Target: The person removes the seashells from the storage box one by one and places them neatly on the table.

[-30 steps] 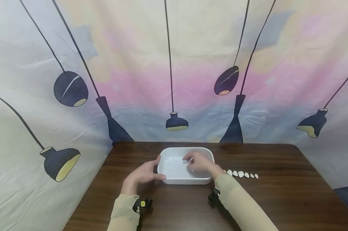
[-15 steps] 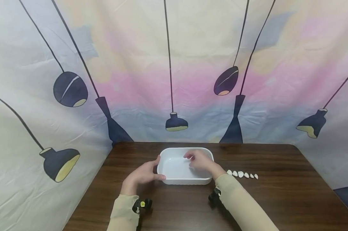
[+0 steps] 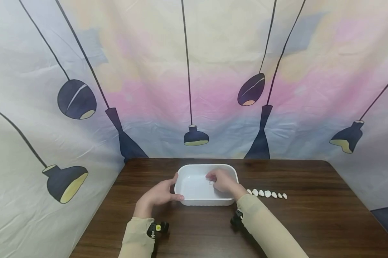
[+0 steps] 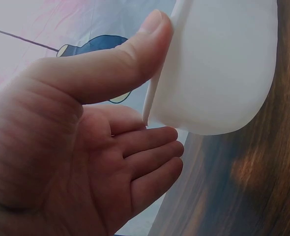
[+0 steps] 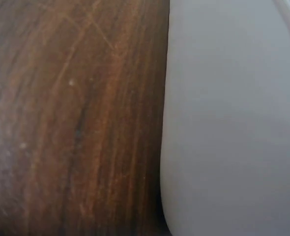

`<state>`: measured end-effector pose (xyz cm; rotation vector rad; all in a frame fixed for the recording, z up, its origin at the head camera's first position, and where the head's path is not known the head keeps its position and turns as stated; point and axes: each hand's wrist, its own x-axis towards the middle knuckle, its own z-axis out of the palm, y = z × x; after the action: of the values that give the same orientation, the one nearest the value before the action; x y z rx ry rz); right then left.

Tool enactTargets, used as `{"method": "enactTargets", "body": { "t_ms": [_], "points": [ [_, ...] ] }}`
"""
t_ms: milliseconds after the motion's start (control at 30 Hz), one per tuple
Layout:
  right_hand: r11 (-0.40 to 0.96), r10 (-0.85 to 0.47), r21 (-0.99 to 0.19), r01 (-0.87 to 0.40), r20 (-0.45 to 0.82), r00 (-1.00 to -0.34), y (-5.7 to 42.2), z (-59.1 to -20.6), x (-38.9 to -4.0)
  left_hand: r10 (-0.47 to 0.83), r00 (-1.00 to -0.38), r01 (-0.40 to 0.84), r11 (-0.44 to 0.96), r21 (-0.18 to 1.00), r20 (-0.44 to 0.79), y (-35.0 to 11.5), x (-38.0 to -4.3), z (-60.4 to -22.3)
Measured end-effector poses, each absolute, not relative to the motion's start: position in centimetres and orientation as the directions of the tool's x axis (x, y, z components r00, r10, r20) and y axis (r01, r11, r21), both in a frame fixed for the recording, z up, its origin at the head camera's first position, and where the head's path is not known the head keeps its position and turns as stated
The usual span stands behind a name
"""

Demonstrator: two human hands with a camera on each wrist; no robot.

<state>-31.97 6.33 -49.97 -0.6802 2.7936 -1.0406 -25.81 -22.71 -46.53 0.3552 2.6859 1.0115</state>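
Observation:
A white rectangular tray point(image 3: 190, 186) with rounded corners stands on the wooden table. My left hand point(image 3: 158, 195) holds its left end, thumb at the near corner and index finger at the far one. In the left wrist view, the thumb point(image 4: 152, 37) lies on the rim while the other fingers point(image 4: 155, 162) extend below it. My right hand point(image 3: 223, 181) reaches inside the tray with bent fingers. A small white shell-like piece point(image 3: 211, 182) shows right at its fingertips; whether they pinch it I cannot tell. The right wrist view catches only the tray's outer wall point(image 5: 228, 123) and table.
Right of the tray, several small white shells point(image 3: 267, 194) lie in a row on the dark wooden table point(image 3: 310, 222), partly behind the right forearm. A cloth backdrop point(image 3: 219, 89) printed with hanging lamps stands behind the table's far edge.
The right hand's fingers have drawn in slightly inside the tray, and a small white piece now shows beside them. The left hand keeps its hold on the tray's end.

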Motion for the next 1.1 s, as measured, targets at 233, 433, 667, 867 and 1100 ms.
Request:
{"method": "enactTargets", "body": {
  "t_ms": [233, 433, 667, 867, 1100],
  "points": [
    [0.643, -0.433, -0.669, -0.373, 0.084, -0.897, 6.17, -50.06, -32.23, 0.315, -0.939, 0.144, 0.725, 0.673, -0.138, -22.82, -25.91, -46.53],
    [0.673, -0.363, -0.682, -0.287, 0.034, -0.931, 6.36, -49.98, -32.30, 0.315, -0.939, 0.141, 0.725, 0.675, -0.142, -22.91, -25.84, -46.59],
    [0.704, -0.316, -0.666, -0.246, 0.017, -0.949, 6.26, -50.17, -32.22, 0.320, -0.937, 0.146, 0.727, 0.671, -0.143, -22.89, -25.89, -46.58],
    [0.693, -0.346, -0.666, -0.277, 0.029, -0.938, 6.14, -50.15, -32.13, 0.316, -0.937, 0.142, 0.734, 0.664, -0.149, -23.06, -25.85, -46.71],
    [0.694, -0.305, -0.675, -0.250, 0.039, -0.951, 6.20, -49.99, -32.26, 0.323, -0.937, 0.152, 0.722, 0.675, -0.135, -22.92, -26.05, -46.84]
  ]
}}
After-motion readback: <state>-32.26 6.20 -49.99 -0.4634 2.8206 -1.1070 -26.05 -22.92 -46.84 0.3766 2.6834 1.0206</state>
